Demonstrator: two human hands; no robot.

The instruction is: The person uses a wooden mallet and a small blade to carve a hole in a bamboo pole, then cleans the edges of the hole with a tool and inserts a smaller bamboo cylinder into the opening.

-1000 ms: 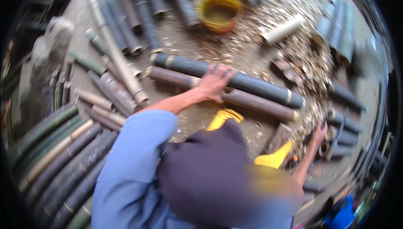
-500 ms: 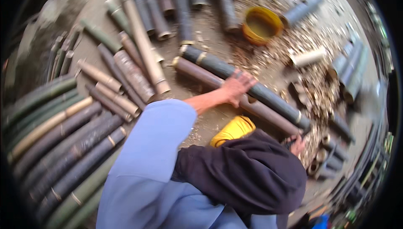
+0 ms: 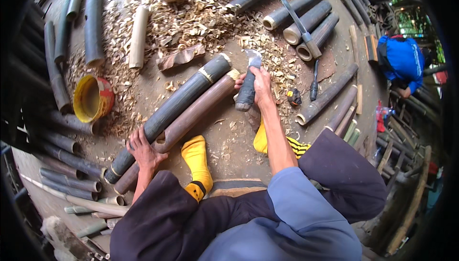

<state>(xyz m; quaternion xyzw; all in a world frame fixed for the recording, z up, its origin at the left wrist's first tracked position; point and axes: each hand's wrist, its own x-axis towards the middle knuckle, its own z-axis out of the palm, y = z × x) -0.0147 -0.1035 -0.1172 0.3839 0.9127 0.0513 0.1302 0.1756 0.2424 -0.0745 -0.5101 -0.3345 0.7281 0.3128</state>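
Note:
Two bamboo tubes lie side by side on the ground, slanting up to the right: a near-black tube [image 3: 179,94] and a brown tube [image 3: 203,105] with a hole cut in its side. Across them, near that hole, rests my left hand [image 3: 145,152]; its fingers spread over the black tube and the thumb stretches onto the brown one. My right hand [image 3: 260,85] is closed round the dark wrapped handle of a knife [image 3: 245,91], close beside the brown tube's pale cut end. The short metal blade points away from me. Some right fingers are hidden behind the handle.
Beyond the tubes spreads a heap of wood shavings [image 3: 184,19]. A yellow bucket [image 3: 93,99] stands at left. At right lie a large blade [image 3: 299,22] across bamboo pieces, a tape measure [image 3: 293,97] and a screwdriver [image 3: 314,81]. Farther off, a person in blue [image 3: 401,60] bends over.
The view has turned to the right, so the tubes slant the other way. My right hand, earlier low by the tubes' right end, shows plainly with the knife. My left hand stays on the tubes.

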